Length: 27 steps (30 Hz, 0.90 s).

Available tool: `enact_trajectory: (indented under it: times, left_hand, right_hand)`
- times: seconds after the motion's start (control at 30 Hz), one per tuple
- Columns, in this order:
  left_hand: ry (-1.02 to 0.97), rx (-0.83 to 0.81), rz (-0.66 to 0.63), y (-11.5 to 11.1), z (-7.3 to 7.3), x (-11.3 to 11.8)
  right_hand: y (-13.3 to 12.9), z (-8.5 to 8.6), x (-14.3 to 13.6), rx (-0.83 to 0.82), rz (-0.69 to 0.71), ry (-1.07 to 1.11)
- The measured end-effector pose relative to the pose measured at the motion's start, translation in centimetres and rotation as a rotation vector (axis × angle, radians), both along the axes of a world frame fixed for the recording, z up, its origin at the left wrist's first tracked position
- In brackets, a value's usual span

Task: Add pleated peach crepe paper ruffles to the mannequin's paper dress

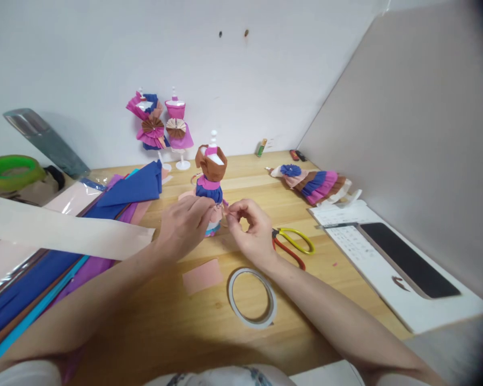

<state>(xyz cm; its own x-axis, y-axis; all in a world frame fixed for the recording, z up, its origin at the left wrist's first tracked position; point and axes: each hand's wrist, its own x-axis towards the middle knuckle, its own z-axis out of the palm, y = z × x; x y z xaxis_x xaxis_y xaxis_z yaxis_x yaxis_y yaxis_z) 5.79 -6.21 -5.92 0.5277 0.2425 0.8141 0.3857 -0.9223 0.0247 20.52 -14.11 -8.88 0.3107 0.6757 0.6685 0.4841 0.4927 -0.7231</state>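
A wooden table (346, 276) spreads beneath both grips. Left of them lies a pile of coloured paper (131, 187), partly under clear plastic wrapping (73, 194). The left hand (186, 219) bends its fingers against the skirt of the paper-dressed doll stand (209, 192), upright between the hands — whether they pinch it, one cannot tell. The right hand (250, 228) presses thumb and fingertips together beside that skirt. Below the grips lies a tape roll (254, 323); beside the right hand, scissors (282, 232); under the left — a pink paper piece (203, 276).
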Motion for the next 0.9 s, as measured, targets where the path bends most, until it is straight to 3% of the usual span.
enact_trajectory:
  times: [0.43, 0.77, 0.9]
  left_hand:
    - [0.024, -0.016, -0.024, -0.1, -0.2, -0.1]
    - [0.117, 0.146, -0.066, -0.1, -0.1, -0.3]
    - [0.133, 0.18, -0.061, -0.2, 0.1, -0.3]
  right_hand:
    - [-0.1, 0.0, -0.1, 0.064, 0.036, -0.167]
    - [-0.1, -0.7, 0.1, -0.016, 0.005, 0.194]
    - [-0.1, -1.0, 0.2, -0.023, 0.029, 0.202]
